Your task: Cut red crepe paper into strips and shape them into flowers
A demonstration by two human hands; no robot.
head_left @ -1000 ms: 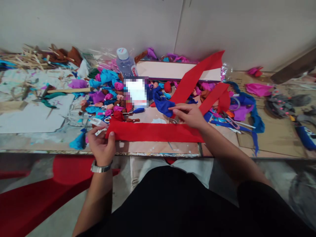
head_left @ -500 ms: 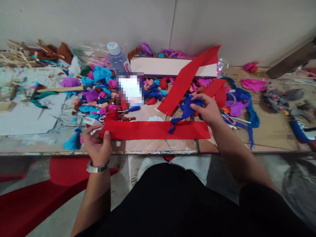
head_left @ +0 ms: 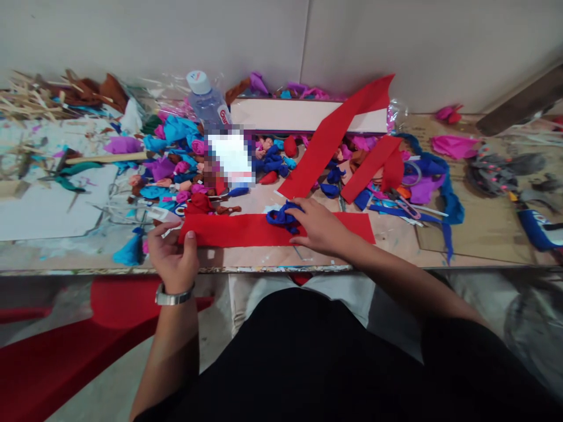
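This looks like a craft workshop: a scuffed, paint-flecked workbench [head_left: 246, 258] spreads out below the left fingers [head_left: 190, 239] and the right fingers [head_left: 299, 205]. Beyond the left fingers sits a heap of knotted pink, purple, blue and brown crinkled scraps [head_left: 162, 170], and farther off to their left a pile of thin, pale wooden strips [head_left: 26, 99]. A green-handled, plier-like tool [head_left: 70, 184] lies nearer them. Right of the right fingers rest pink-handled scissors [head_left: 410, 208], then flat brown cardboard [head_left: 479, 234].
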